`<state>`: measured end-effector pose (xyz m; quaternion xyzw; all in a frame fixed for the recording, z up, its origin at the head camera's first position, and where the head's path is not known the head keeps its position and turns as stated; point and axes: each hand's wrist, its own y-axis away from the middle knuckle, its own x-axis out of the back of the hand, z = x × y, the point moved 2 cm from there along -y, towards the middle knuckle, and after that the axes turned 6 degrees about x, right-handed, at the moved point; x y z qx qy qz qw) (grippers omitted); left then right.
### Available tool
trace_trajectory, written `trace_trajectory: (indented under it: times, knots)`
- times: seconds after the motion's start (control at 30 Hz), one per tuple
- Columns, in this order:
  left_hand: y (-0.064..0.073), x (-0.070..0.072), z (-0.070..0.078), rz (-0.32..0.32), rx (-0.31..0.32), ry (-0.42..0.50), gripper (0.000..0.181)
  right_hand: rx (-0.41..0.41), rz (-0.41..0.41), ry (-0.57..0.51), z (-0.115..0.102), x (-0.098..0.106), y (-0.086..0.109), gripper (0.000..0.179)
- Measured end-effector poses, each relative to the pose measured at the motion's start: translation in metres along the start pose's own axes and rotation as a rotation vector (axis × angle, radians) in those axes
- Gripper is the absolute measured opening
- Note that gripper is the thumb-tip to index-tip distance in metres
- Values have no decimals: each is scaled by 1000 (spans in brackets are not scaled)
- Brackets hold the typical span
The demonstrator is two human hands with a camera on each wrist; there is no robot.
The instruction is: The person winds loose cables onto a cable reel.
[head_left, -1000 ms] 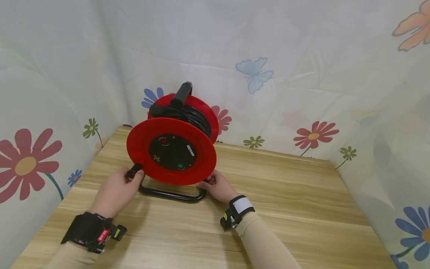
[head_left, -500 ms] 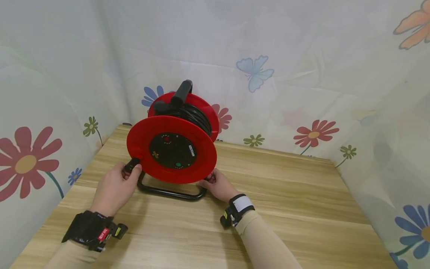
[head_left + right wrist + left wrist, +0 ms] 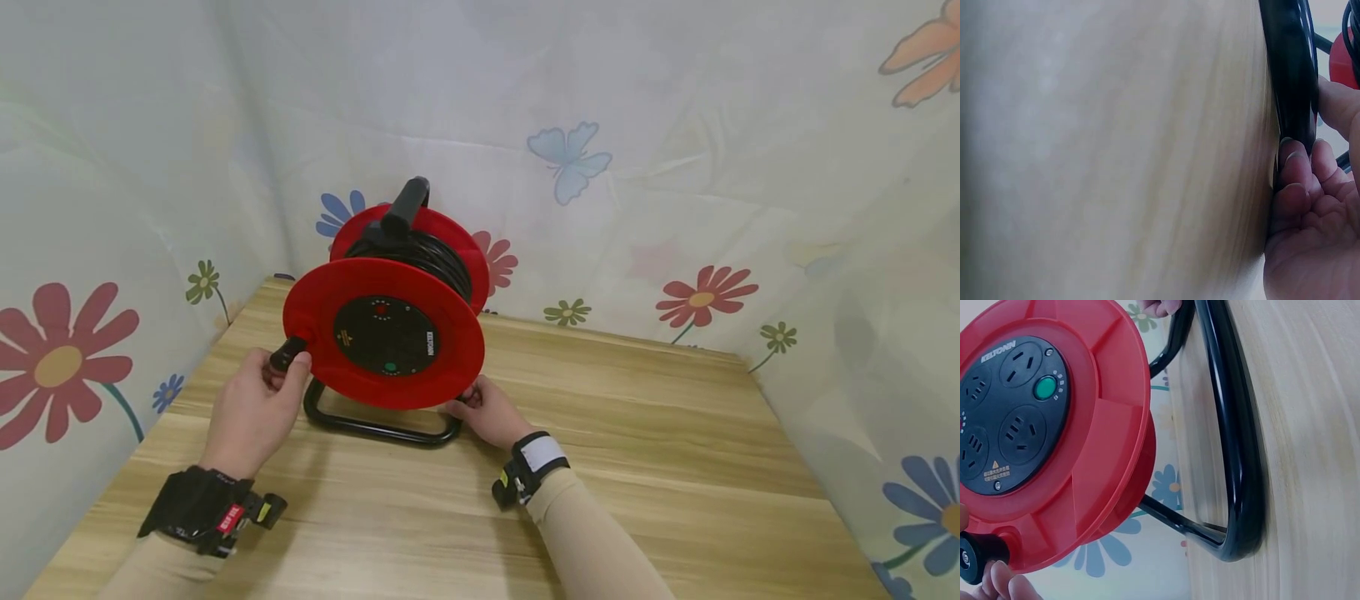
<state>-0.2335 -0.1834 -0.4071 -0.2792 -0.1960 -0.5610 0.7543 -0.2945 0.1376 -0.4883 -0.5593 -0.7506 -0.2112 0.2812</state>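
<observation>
A red cable reel with black cable wound on its drum stands on a black tubular frame. Its front disc carries a black socket panel with a green button. On the disc's left edge sticks out a black crank knob, which my left hand pinches between thumb and fingers. My right hand grips the frame's tube at the lower right; in the right wrist view its fingers curl round the black tube close to the tabletop.
The wooden table runs under the reel and both forearms. Flower-printed sheeting rises behind it and along both sides. A carrying handle tops the reel near the back sheet.
My left hand has moved up and slightly left with the crank knob. The reel's disc and panel have turned clockwise, and the right hand stays at the frame.
</observation>
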Motion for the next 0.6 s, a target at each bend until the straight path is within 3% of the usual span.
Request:
trace_trajectory:
  times: [0.4,0.5,0.6]
  knots:
    - [2,1,8,21,-48,40,51,-18,-2,-10,2,5,3,29]
    - [6,0,17,52,-132,12,59,-24,5,-12,1,14,10,27]
    - [12,-3,31,101,-285,-92,78,6,55,123,-5,26,23,34]
